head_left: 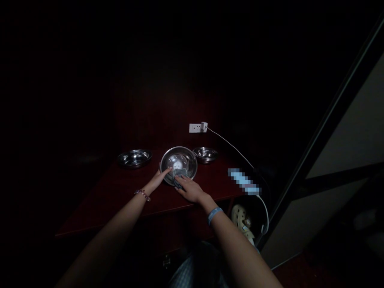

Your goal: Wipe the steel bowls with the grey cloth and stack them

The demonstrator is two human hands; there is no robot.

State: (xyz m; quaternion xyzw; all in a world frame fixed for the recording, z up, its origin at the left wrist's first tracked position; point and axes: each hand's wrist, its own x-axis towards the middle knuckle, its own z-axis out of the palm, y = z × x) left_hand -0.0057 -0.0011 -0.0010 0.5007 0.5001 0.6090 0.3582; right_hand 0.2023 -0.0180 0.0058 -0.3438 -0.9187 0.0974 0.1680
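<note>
A round, shiny steel bowl (179, 154), with no long axis, tilts towards six o'clock over a dark red wooden desk (126, 196). The left hand (156, 181) grips its rim at eight o'clock, thumb inside, other fingers hidden. The right hand (191, 189), entering from five o'clock, fingers nearly straight, holds a crumpled grey cloth (180, 173) against its inside; the bowl lies at this hand's eleven o'clock.

1 head-worn camera looks forward and down at the nearby hands (192, 191) and table (111, 196).
</note>
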